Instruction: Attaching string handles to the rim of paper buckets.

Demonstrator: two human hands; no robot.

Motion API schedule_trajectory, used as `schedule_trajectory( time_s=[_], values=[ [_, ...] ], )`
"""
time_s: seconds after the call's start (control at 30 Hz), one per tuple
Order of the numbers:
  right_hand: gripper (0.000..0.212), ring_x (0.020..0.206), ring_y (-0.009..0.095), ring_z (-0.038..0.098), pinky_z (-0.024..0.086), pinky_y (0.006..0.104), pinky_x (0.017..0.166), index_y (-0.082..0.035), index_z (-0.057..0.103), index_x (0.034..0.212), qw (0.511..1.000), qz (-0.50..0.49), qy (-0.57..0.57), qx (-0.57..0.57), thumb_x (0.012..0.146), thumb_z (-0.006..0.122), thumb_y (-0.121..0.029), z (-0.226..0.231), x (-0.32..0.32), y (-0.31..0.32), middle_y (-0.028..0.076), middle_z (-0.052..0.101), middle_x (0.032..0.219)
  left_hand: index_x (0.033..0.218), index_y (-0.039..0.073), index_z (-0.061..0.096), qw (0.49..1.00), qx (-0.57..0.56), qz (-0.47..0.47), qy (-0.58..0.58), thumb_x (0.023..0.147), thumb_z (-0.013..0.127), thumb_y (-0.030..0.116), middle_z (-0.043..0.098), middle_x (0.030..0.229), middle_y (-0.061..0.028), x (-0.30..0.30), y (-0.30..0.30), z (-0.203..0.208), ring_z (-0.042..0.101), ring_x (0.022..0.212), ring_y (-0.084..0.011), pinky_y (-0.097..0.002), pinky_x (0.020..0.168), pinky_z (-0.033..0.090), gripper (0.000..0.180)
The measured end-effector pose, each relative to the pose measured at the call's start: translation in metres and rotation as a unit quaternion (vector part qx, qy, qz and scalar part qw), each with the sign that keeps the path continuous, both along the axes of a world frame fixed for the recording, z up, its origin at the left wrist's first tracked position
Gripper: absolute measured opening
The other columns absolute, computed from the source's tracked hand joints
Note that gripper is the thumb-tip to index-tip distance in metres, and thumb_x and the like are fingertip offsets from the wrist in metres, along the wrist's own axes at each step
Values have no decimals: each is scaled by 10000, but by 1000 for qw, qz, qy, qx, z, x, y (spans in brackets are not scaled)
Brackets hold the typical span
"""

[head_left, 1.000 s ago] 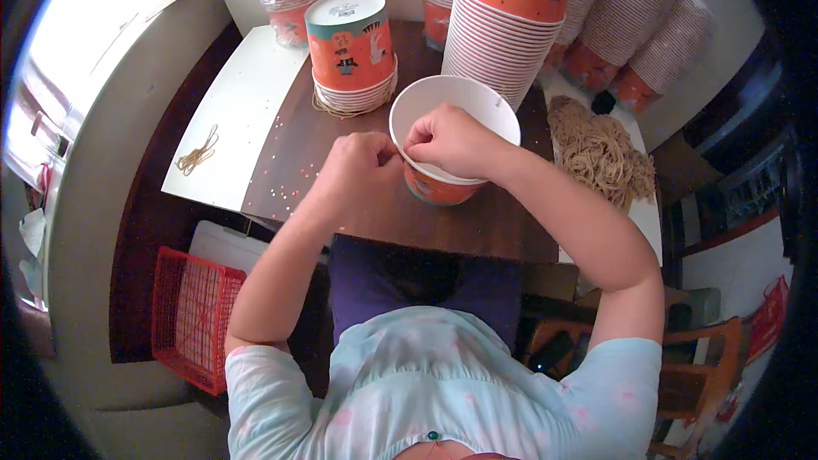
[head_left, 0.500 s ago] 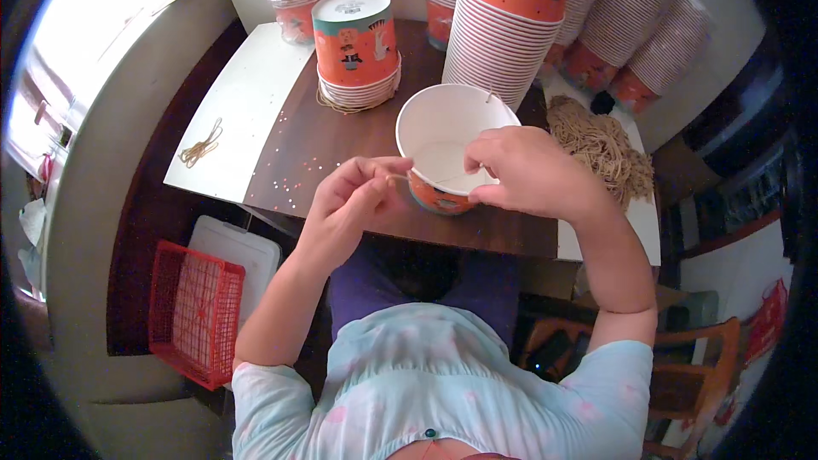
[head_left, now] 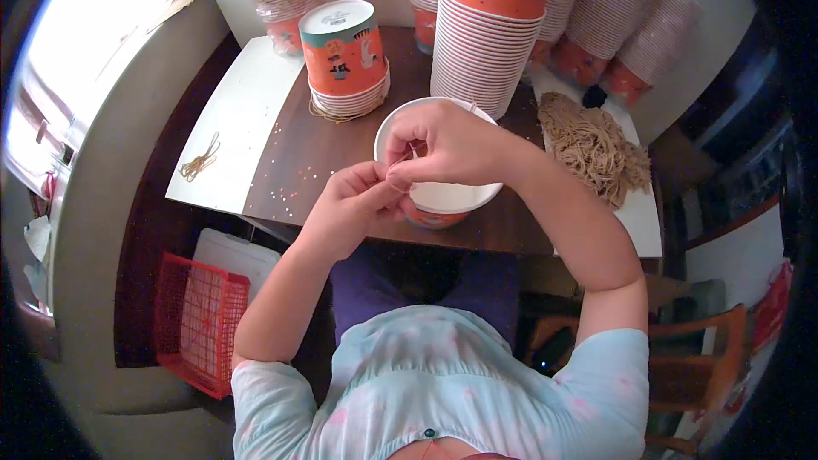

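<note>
An orange paper bucket (head_left: 453, 197) with a white inside stands upright at the near edge of the brown table, partly hidden by my hands. At its left rim my left hand (head_left: 354, 209) is closed in a pinch on a thin cord. My right hand (head_left: 452, 145) reaches across over the bucket's mouth, its thumb and fingers pinched on the same cord. Their fingertips meet, and the cord between them is mostly hidden. On the far rim a bit of cord (head_left: 474, 107) shows.
Nested buckets rise in a tall stack (head_left: 486, 55) behind. A shorter upside-down stack (head_left: 342, 60) stands at left. Tan cords lie heaped (head_left: 592, 149) at right; a small cord bundle (head_left: 201, 160) lies far left. Small punched dots (head_left: 285, 196) litter the table. A red basket (head_left: 200, 324) sits below.
My right hand has moved left from the inside of the bucket to meet my left hand at the left rim. The whole view has shifted slightly.
</note>
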State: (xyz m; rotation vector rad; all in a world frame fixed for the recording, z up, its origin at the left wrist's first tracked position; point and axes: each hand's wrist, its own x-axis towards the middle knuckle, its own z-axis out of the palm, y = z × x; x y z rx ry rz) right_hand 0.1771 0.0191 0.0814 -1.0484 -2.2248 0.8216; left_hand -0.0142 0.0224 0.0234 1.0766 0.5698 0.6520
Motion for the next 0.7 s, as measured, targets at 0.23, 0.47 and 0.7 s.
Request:
schedule_trajectory(
  time_s=[0.23,0.47,0.7],
  values=[
    [243,837,222,593,475,341,747,-17,616,903,971,-183,16,151,705,707,-124,-17,-9,-21,107,610,914,968,0,603,997,64,-11,30,885,604,143,637,875,-53,-13,-3,-4,606,756,-83,-221,693,516,165],
    [146,805,275,575,442,376,737,-50,627,813,974,-134,-10,181,693,686,-107,-26,-3,-52,78,594,808,953,-9,608,997,71,-3,24,885,595,102,639,852,-37,-20,-2,0,607,762,-80,-206,691,502,131],
    [111,782,283,562,426,389,725,-73,594,764,961,-142,-27,237,688,674,-87,-39,-21,-54,79,575,793,911,0,614,979,183,49,80,830,640,52,650,820,-40,-21,-13,4,599,726,-68,-211,646,487,99]
  ],
)
